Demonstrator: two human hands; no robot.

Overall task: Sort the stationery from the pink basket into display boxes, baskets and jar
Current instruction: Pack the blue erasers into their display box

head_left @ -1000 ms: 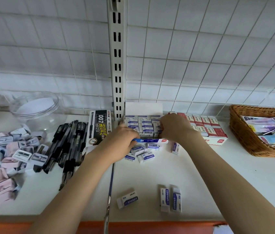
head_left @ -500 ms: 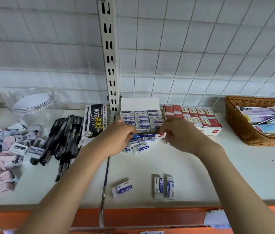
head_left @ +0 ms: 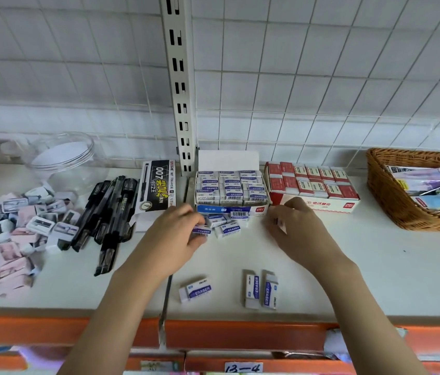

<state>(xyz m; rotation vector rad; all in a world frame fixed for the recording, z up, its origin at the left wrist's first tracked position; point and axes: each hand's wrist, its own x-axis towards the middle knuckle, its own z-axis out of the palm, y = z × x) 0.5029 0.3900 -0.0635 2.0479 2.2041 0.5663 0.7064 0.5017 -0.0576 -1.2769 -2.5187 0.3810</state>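
Before the blue eraser display box (head_left: 231,209), left hand (head_left: 175,234) pinches an eraser (head_left: 202,230); right hand (head_left: 297,228) pinches another eraser (head_left: 280,222), hands apart.

Two bare forearms, uncovered from the lower frame edge to the wrist; no sleeves, watch, rings or gloves visible. Left hand (head_left: 171,234) and right hand (head_left: 298,231) with short, unpainted nails.
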